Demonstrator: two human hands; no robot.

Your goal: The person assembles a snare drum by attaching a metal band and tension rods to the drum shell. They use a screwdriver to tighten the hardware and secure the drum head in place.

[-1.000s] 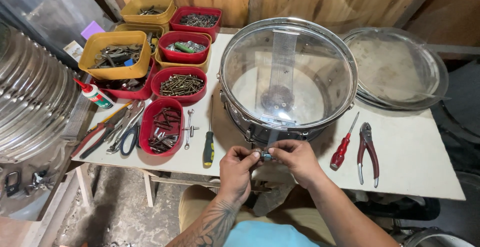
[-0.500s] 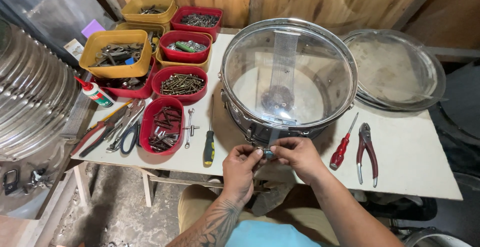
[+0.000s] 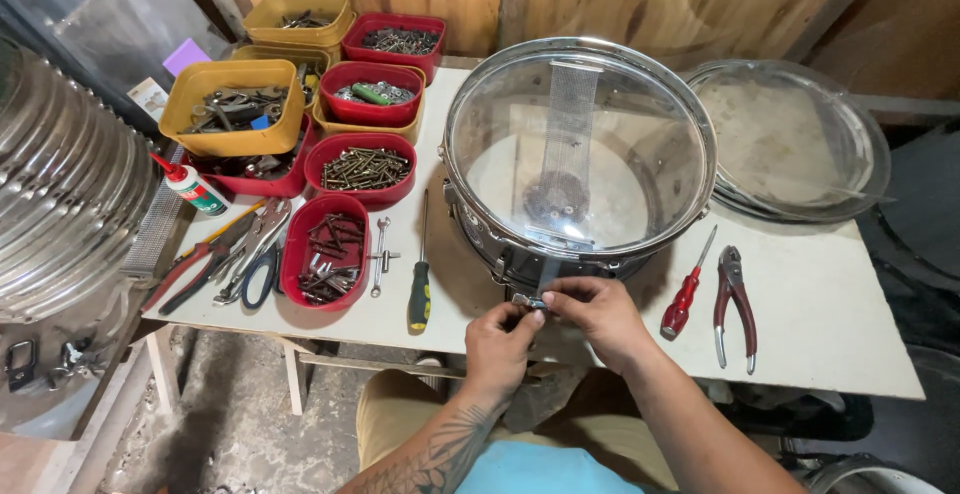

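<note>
Two hands, left hand [image 3: 497, 336] and right hand [image 3: 597, 311], pinch a small metal fitting [image 3: 531, 301] in a clenched grip at the near side of the snare drum [image 3: 578, 159] on the table [image 3: 810, 304].

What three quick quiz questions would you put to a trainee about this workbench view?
1. True or false: both hands, left hand and right hand, meet at a small metal fitting on the near side of the drum.
2. Which tool lies right beside the red-handled screwdriver? A) pliers B) hammer C) saw
3. Fill in: the tub of screws is coloured ____.

Key: 1 true; 2 A; 3 red.
</note>
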